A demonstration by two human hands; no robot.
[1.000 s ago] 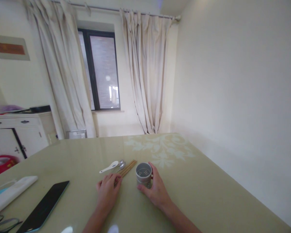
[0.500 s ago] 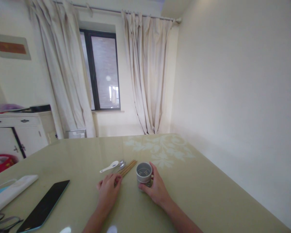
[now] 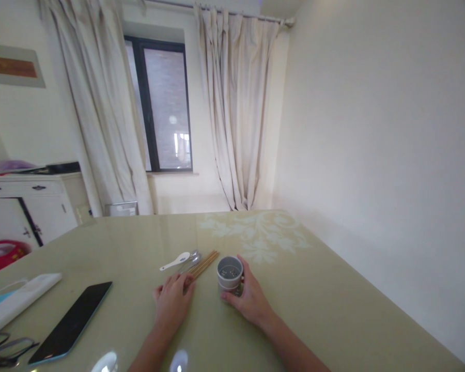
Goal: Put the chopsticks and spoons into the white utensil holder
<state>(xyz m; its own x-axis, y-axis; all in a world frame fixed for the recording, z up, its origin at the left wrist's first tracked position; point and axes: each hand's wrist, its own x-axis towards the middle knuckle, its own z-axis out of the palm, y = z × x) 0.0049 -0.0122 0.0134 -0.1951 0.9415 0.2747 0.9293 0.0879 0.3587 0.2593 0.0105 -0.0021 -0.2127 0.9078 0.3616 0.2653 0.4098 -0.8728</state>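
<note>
A: Where do the hands sit relative to the small grey cylindrical holder with the perforated bottom (image 3: 230, 273)?

B: The right hand (image 3: 251, 299) is wrapped around the holder's right side, thumb in front of its base and fingers curled behind, so it grips the holder as it stands upright on the pale green glossy table (image 3: 333, 310). The left hand (image 3: 173, 302) lies to the holder's left, palm down and fingers loosely together, its fingertips resting on the near ends of the bundle of brown wooden chopsticks (image 3: 204, 264).

A: How do the chopsticks run?

B: Their long axis slants away from the left hand, far ends pointing up and right and stopping just left of the holder's rim. The left hand is nearer to them; the right is occupied with the holder.

A: Anything else close by?

B: A white ceramic spoon (image 3: 174, 261) and a metal spoon (image 3: 192, 257) lie just left of the chopsticks, farther from the holder. A black phone (image 3: 72, 323) lies well to the left.
</note>
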